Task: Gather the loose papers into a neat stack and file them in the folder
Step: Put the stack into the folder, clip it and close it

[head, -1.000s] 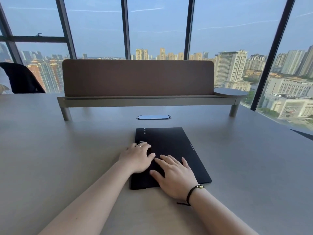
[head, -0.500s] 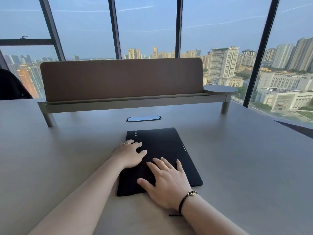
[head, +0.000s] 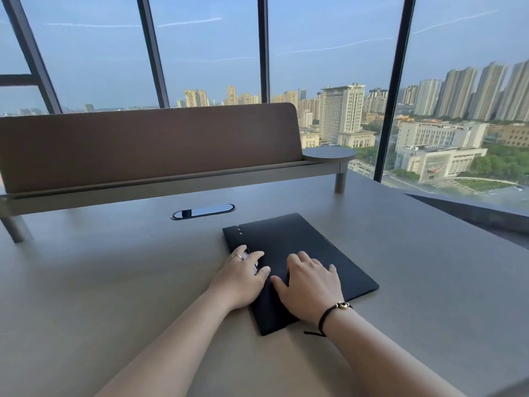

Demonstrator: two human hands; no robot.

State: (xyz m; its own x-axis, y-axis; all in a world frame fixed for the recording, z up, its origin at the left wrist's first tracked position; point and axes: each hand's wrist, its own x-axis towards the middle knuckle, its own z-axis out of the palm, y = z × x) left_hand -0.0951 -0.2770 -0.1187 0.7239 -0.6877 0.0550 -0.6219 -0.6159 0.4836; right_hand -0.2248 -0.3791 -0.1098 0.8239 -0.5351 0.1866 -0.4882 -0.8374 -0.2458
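Observation:
A closed black folder (head: 309, 245) lies flat on the grey table (head: 114, 282), turned a little clockwise. My left hand (head: 243, 275) rests palm down on the folder's left edge, a ring on one finger. My right hand (head: 310, 285) lies flat on the folder's near half, fingers spread, a black cord bracelet at the wrist. Both hands press on the cover and grip nothing. No loose papers show anywhere in view.
A brown divider screen on a raised grey shelf (head: 148, 150) crosses the back of the table. A dark oval cable port (head: 203, 211) sits in the table just behind the folder. Floor-to-ceiling windows lie beyond. The table's right edge (head: 463, 213) runs diagonally.
My view has swung to the right, so the folder and both hands now sit further right in the frame. The hands stay flat on the folder, the right one slightly further up.

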